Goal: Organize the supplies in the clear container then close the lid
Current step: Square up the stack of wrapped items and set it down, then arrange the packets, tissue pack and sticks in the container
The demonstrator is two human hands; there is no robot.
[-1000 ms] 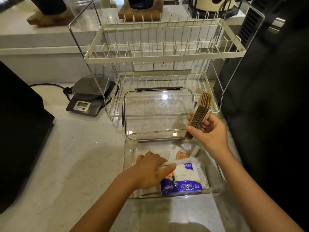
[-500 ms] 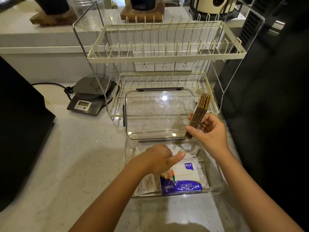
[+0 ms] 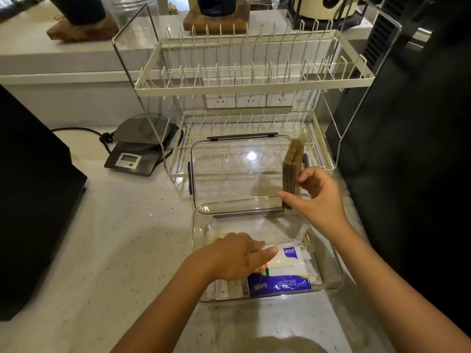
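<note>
While gripping sleeves (image 3: pixel 293 171), right hand (image 3: pixel 318 197)

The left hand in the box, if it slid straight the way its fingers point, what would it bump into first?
The left hand points to the right, low inside the clear container. It would probably meet the white tissue pack first, right at its fingertips; they may already be touching, depth is hard to judge.

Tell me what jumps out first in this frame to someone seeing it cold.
The right hand holds a brown stack upright above the far right corner of the clear container, at centre frame. The left hand rests flat on the white and blue packets inside it. Behind, the open lid leans toward a cream two-tier dish rack, with a scale to its left.
</note>
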